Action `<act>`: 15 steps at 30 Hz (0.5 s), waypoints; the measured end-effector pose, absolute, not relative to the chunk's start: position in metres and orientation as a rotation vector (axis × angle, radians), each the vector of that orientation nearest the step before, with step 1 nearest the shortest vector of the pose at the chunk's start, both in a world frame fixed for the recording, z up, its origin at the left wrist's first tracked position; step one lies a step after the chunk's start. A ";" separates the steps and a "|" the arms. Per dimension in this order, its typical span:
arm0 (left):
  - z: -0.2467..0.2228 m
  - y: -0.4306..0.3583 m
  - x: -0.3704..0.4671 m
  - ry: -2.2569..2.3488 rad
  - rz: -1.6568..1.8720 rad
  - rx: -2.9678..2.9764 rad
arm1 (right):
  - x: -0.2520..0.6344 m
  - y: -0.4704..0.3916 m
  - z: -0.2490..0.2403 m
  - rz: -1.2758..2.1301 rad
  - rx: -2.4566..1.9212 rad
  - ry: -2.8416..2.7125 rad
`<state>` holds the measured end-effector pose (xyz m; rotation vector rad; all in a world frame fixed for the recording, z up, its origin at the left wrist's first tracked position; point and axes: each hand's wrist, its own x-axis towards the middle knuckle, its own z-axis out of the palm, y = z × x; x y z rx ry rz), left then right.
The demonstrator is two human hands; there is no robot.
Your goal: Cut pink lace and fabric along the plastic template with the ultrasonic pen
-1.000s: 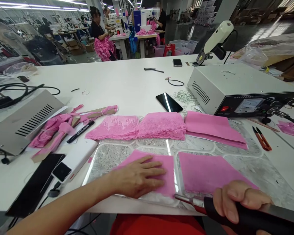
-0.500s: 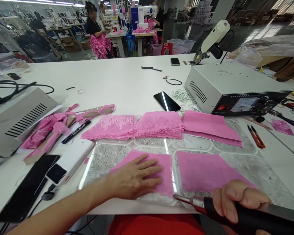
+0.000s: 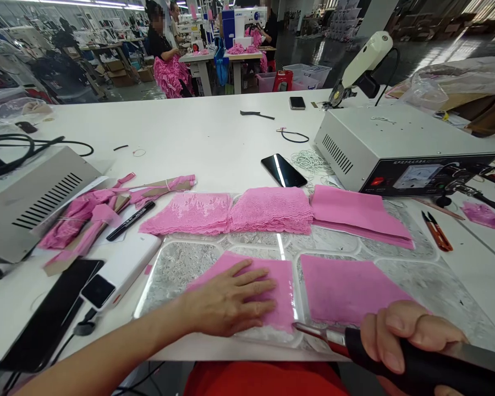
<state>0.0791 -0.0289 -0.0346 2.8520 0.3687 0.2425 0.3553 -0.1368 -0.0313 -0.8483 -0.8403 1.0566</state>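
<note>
The left hand lies palm down, its fingers slightly spread and flat on a piece of pink cloth, which shows past the fingertips and on their far side. The right hand has its fingers curled around the black handle of a tool. From those fingers the tool's metal tip points left, to the near right corner of the cloth; it looks very close there, though I cannot tell whether it touches.

A second pink cloth lies flat between the two hands' fingers, a little beyond them. Both cloths rest on a grey marbled mat. Farther out, beyond the left fingers, sit a pile of pink lace and, next to it, another lace pile. Beyond the right fingers and to their left is a folded pink stack. A black phone lies past the piles, and snips lie well beyond the right fingers.
</note>
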 end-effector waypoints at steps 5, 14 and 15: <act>-0.033 -0.029 0.079 0.362 0.247 2.838 | 0.356 -0.133 -0.030 1.100 -0.827 -0.914; -0.036 -0.029 0.079 0.374 0.236 2.846 | 0.352 -0.130 -0.028 1.091 -0.805 -0.967; -0.037 -0.030 0.078 0.376 0.241 2.847 | 0.352 -0.131 -0.029 1.092 -0.814 -0.958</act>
